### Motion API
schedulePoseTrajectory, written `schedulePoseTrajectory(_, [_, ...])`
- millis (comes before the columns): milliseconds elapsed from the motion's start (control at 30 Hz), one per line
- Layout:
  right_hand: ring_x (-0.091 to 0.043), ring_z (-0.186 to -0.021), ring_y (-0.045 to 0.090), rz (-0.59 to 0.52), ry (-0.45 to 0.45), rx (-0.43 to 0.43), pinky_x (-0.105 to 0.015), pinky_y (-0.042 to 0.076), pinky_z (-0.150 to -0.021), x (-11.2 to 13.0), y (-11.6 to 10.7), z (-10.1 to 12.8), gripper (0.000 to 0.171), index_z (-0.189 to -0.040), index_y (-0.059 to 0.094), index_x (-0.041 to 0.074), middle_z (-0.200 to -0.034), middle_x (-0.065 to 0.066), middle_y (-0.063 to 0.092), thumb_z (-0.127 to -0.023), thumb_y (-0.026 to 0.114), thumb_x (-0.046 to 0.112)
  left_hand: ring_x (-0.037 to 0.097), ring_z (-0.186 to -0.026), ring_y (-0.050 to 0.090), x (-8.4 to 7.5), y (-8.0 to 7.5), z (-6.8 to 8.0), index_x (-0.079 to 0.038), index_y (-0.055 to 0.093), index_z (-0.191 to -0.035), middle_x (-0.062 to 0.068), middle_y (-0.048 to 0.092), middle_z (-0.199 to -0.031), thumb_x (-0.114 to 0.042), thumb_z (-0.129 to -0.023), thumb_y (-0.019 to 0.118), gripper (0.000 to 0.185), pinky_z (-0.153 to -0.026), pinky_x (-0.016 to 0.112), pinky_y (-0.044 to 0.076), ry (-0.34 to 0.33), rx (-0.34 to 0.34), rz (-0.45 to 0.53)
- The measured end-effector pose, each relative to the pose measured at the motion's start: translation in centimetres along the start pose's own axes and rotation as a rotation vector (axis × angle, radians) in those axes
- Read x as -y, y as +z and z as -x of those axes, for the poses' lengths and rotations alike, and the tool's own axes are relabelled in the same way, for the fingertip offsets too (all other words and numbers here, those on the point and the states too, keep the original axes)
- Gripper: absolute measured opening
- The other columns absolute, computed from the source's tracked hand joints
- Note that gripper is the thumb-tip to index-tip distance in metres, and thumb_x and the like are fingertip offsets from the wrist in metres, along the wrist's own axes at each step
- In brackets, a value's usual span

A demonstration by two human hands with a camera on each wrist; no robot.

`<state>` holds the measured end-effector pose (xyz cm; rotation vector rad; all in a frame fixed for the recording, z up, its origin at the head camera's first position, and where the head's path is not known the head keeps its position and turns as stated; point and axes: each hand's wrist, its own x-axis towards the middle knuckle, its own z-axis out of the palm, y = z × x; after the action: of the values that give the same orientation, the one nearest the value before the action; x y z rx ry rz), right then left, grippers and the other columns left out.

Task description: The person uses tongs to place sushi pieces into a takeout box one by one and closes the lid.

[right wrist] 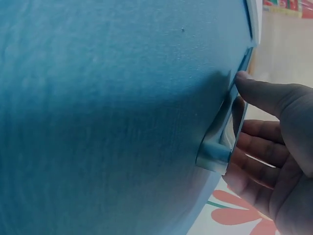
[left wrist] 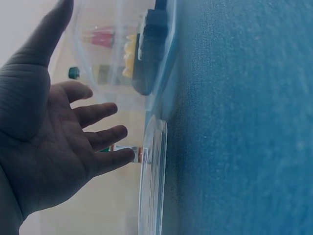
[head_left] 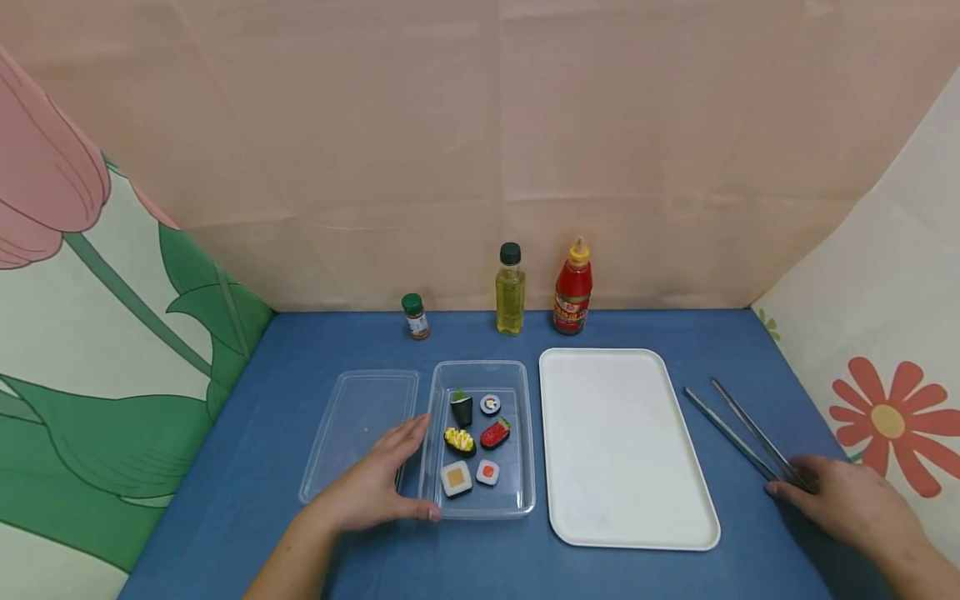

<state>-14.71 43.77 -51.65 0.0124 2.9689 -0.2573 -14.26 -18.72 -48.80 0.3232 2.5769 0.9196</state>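
Observation:
A clear plastic container [head_left: 516, 493] stands in the middle of the head view, holding several sushi pieces, among them a red-topped one [head_left: 495, 433] and a yellow-topped one [head_left: 460, 442]. My left hand [head_left: 382, 477] is at its left wall, thumb and fingers spread, fingertips right at the rim. In the left wrist view that palm [left wrist: 54, 132] faces the camera with nothing in it. At the right, metal tongs [head_left: 727, 432] lie on the blue cloth, their tips apart and pointing away. My right hand [head_left: 851, 502] holds their closed end between thumb and fingers.
A clear lid [head_left: 363, 417] lies left of the container, partly behind my left hand. A white tray [head_left: 622, 450] lies between container and tongs. Along the back stand a green-capped spice jar [head_left: 416, 317], an oil bottle [head_left: 510, 296] and a red sauce bottle [head_left: 573, 292].

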Motion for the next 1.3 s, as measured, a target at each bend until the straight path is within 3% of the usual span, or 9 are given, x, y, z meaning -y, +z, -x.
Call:
schedulePoseTrajectory(200, [-0.030, -0.070, 0.064, -0.036, -0.002, -0.060, -0.055, 0.057, -0.064, 0.5, -0.6, -0.1, 0.081, -0.114, 0.064, -0.016, -0.085, -0.024, 0.070, -0.078, 0.087, 0.053, 0.038, -0.157, 0.016, 0.0, -0.1, -0.1, -0.025, 0.022, -0.168, 0.001, 0.020, -0.172, -0.060, -0.070, 0.091, 0.125, -0.116, 0.069, 0.027, 0.007, 0.000, 0.005])
schedulePoseTrajectory(500, [-0.027, -0.069, 0.062, -0.057, -0.019, -0.131, -0.046, 0.054, -0.056, 2.0, -1.9, 0.0, 0.081, -0.120, 0.066, -0.011, -0.084, -0.018, 0.070, -0.078, 0.087, 0.056, 0.037, -0.157, 0.016, -0.1, -0.1, 0.1, -0.025, 0.023, -0.167, 0.000, 0.020, -0.172, -0.061, -0.069, 0.091, 0.125, -0.116, 0.069, 0.027, -0.008, 0.000, 0.008])
schedulePoseTrajectory(833, [-0.035, -0.078, 0.067, -0.084, -0.094, -0.218, -0.052, 0.055, -0.061, 5.3, -2.6, 0.4, 0.076, -0.123, 0.069, -0.004, -0.091, -0.021, 0.073, -0.078, 0.087, 0.055, 0.038, -0.157, 0.015, -0.1, -0.1, 0.1, -0.024, 0.022, -0.167, 0.000, 0.019, -0.172, -0.059, -0.070, 0.091, 0.124, -0.116, 0.069, 0.027, 0.007, -0.002, 0.011])
schedulePoseTrajectory(1033, [-0.044, -0.092, 0.068, -0.140, -0.091, -0.186, -0.059, 0.057, -0.070, 7.4, -2.8, 0.5, 0.081, -0.129, 0.065, -0.006, -0.106, -0.028, 0.071, -0.079, 0.087, 0.054, 0.038, -0.157, 0.015, -0.1, -0.1, 0.1, -0.025, 0.022, -0.167, 0.000, 0.019, -0.172, -0.060, -0.069, 0.092, 0.125, -0.117, 0.068, 0.027, 0.000, -0.006, 0.009])
schedulePoseTrajectory(1167, [-0.045, -0.095, 0.068, -0.169, -0.082, -0.152, -0.054, 0.060, -0.067, 8.9, -2.9, 0.5, 0.080, -0.132, 0.065, -0.003, -0.110, -0.028, 0.071, -0.080, 0.087, 0.054, 0.037, -0.157, 0.016, -0.1, -0.1, 0.2, -0.026, 0.022, -0.167, 0.000, 0.019, -0.173, -0.060, -0.068, 0.092, 0.126, -0.117, 0.068, 0.027, -0.004, -0.004, 0.008])
schedulePoseTrajectory(1300, [-0.040, -0.092, 0.068, -0.180, -0.104, -0.178, -0.049, 0.060, -0.063, 10.6, -2.9, 0.5, 0.077, -0.132, 0.066, 0.000, -0.108, -0.025, 0.072, -0.078, 0.089, 0.051, 0.037, -0.157, 0.016, -0.2, -0.1, 0.3, -0.026, 0.022, -0.167, 0.000, 0.019, -0.173, -0.059, -0.069, 0.092, 0.126, -0.116, 0.068, 0.028, 0.001, -0.008, 0.013])
